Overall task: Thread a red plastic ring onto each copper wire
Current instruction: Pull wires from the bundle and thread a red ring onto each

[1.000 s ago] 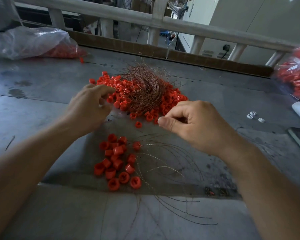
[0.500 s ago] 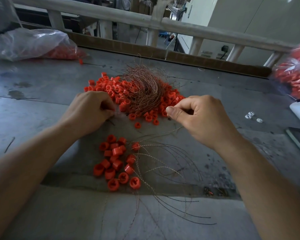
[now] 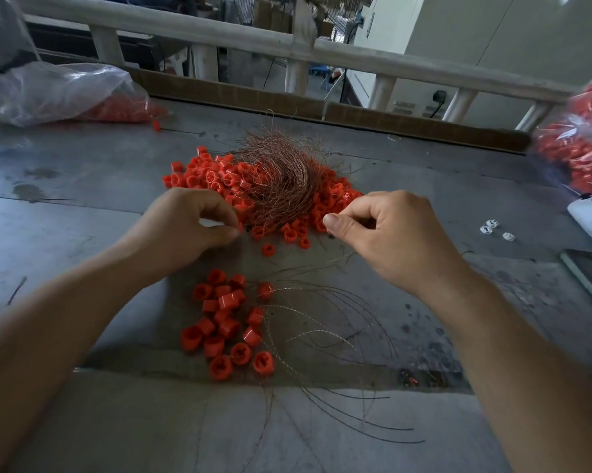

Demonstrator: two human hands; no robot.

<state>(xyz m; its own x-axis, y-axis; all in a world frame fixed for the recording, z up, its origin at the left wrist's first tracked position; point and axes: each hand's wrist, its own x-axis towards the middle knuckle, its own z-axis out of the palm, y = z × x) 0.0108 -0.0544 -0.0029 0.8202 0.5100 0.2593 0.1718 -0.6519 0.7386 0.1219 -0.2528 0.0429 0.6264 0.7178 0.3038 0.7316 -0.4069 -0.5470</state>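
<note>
A heap of loose red rings lies mid-table under a tangled bundle of copper wire. My left hand is at the heap's near-left edge and pinches one red ring between thumb and fingertips. My right hand is at the heap's near-right edge, its thumb pressed to curled fingers; a thin copper wire trails from under it. Closer to me lies a cluster of red rings on wires, their strands fanning right and toward me.
A clear bag of red rings sits far left, another bag far right. A white device, small white pieces and a dark flat slab lie at the right. A cardboard strip and railing bound the far edge.
My left hand has shifted slightly right to the heap's edge and now pinches a ring. My right hand has lifted a little toward the heap.
</note>
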